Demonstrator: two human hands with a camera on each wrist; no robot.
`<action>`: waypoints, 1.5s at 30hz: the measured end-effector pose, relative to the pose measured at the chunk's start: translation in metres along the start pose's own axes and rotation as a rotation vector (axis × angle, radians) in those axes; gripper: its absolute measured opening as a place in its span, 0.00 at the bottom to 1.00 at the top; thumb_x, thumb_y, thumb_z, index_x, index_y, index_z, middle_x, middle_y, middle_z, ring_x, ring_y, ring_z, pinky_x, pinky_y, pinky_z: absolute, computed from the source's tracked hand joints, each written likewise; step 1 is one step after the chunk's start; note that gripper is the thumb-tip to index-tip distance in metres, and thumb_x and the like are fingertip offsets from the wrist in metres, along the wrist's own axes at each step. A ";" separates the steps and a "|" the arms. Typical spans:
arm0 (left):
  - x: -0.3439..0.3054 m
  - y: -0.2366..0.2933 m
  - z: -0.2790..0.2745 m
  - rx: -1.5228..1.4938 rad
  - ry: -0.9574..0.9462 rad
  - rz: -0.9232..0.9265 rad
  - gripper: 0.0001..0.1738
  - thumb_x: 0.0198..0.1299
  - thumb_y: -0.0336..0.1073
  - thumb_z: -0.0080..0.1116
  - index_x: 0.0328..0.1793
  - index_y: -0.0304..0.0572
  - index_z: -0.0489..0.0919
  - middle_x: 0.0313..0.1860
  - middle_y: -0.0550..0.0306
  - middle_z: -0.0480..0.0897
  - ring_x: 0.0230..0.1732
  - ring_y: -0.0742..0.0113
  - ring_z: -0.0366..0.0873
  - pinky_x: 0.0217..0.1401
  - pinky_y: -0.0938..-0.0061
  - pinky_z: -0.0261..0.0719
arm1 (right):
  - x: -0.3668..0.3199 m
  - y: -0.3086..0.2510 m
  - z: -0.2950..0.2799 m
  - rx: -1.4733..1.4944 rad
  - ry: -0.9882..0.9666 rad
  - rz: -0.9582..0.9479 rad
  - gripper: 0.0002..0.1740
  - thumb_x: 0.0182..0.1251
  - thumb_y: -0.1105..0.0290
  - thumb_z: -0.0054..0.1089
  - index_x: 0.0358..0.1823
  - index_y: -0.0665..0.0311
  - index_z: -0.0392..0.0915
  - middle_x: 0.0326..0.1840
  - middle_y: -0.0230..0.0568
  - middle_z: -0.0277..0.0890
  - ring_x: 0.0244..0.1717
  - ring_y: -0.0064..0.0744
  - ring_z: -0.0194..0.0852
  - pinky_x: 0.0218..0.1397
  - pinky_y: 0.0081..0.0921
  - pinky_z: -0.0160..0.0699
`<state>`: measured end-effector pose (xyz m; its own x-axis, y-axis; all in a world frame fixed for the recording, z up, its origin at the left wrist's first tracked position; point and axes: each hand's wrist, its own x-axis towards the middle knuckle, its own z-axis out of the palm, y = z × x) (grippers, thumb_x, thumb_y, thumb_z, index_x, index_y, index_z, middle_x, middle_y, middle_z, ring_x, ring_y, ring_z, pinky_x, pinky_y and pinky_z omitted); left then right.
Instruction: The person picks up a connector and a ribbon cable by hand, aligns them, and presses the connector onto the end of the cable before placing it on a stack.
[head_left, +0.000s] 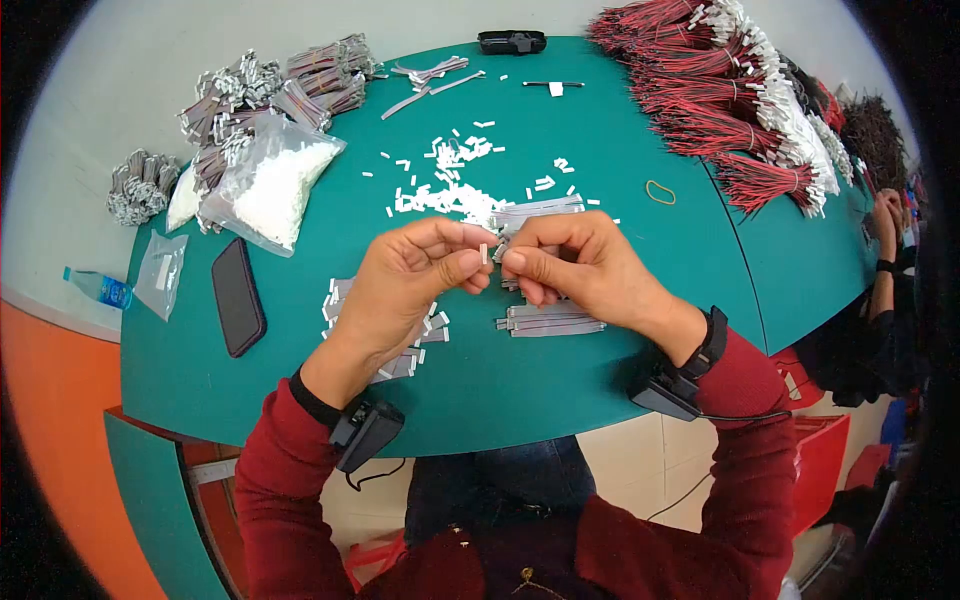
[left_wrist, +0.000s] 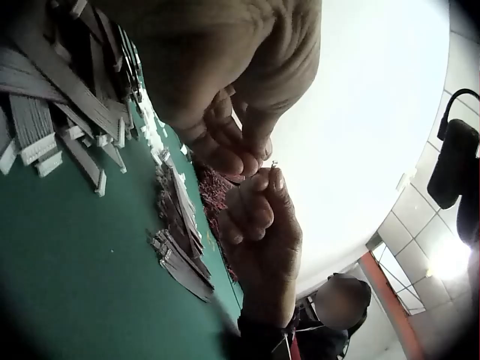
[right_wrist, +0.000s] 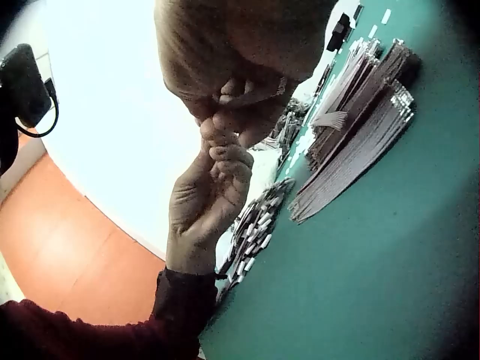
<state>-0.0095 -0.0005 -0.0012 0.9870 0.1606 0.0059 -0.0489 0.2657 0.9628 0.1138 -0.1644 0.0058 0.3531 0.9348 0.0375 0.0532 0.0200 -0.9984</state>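
Observation:
Over the near middle of the table both hands meet, fingertips almost touching. My left hand (head_left: 405, 280) pinches a small white connector housing (head_left: 484, 254) between thumb and forefinger. The thumb and forefinger of my right hand (head_left: 595, 268) pinch a flat grey ribbon cable (right_wrist: 259, 96), which runs back under the palm in the right wrist view. The cable's front end is hidden by the fingers. Below the left hand lie ribbon cables with white ends (head_left: 405, 362). A stack of grey ribbon cables (head_left: 555, 320) lies beneath the right hand.
Loose white housings (head_left: 450, 200) are heaped beyond the hands. A plastic bag of white pieces (head_left: 275, 190), a phone (head_left: 238, 297) and a bottle (head_left: 98, 288) are at left. Bundled red-and-black wires (head_left: 700, 100) fill the far right. Another person's hand (head_left: 887, 220) is at the right edge.

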 end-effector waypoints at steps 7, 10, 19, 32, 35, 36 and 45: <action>-0.001 -0.001 -0.001 -0.010 -0.036 -0.021 0.14 0.60 0.30 0.57 0.50 0.31 0.77 0.37 0.57 0.80 0.35 0.75 0.74 0.41 0.81 0.73 | 0.000 0.006 0.001 0.006 -0.041 -0.006 0.12 0.67 0.67 0.53 0.28 0.66 0.76 0.18 0.27 0.69 0.21 0.12 0.63 0.23 0.12 0.61; -0.001 -0.002 -0.001 -0.018 -0.042 -0.022 0.13 0.60 0.30 0.57 0.50 0.31 0.77 0.37 0.56 0.80 0.35 0.75 0.74 0.41 0.81 0.73 | 0.000 0.007 0.001 0.008 -0.049 0.002 0.11 0.68 0.67 0.53 0.30 0.67 0.76 0.19 0.27 0.69 0.22 0.12 0.65 0.24 0.12 0.61; -0.001 -0.002 0.000 -0.034 -0.048 -0.022 0.13 0.60 0.29 0.57 0.50 0.31 0.77 0.37 0.56 0.80 0.35 0.74 0.75 0.41 0.81 0.73 | -0.001 0.006 0.001 0.006 -0.052 -0.006 0.11 0.68 0.67 0.53 0.31 0.67 0.76 0.19 0.27 0.69 0.22 0.12 0.64 0.24 0.12 0.62; -0.001 -0.003 0.001 -0.042 -0.032 -0.024 0.14 0.58 0.30 0.58 0.49 0.31 0.77 0.36 0.56 0.81 0.34 0.73 0.75 0.39 0.80 0.74 | -0.001 0.004 0.003 0.007 -0.038 0.039 0.12 0.68 0.66 0.53 0.28 0.65 0.76 0.18 0.26 0.70 0.19 0.11 0.62 0.22 0.13 0.61; -0.001 -0.004 -0.001 -0.045 -0.045 -0.009 0.13 0.59 0.29 0.57 0.49 0.31 0.78 0.38 0.56 0.81 0.35 0.74 0.74 0.41 0.81 0.74 | -0.001 0.004 0.003 0.038 -0.028 0.043 0.12 0.68 0.66 0.53 0.28 0.65 0.76 0.18 0.26 0.71 0.20 0.11 0.63 0.22 0.13 0.62; -0.001 -0.004 0.000 -0.042 -0.040 -0.006 0.13 0.59 0.30 0.58 0.49 0.31 0.78 0.37 0.56 0.81 0.35 0.74 0.75 0.40 0.81 0.74 | -0.001 0.003 0.003 0.029 -0.029 0.045 0.12 0.68 0.66 0.53 0.28 0.65 0.76 0.17 0.26 0.71 0.19 0.11 0.64 0.22 0.13 0.62; -0.003 0.000 0.008 0.226 0.040 0.064 0.11 0.58 0.28 0.59 0.47 0.32 0.80 0.36 0.58 0.81 0.36 0.76 0.75 0.41 0.83 0.74 | -0.002 0.003 0.003 0.019 -0.026 0.075 0.13 0.67 0.68 0.53 0.25 0.66 0.75 0.16 0.27 0.71 0.16 0.11 0.62 0.19 0.12 0.60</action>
<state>-0.0114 -0.0082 0.0011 0.9760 0.2086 0.0621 -0.0708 0.0347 0.9969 0.1107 -0.1657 0.0030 0.3312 0.9428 -0.0378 0.0100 -0.0436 -0.9990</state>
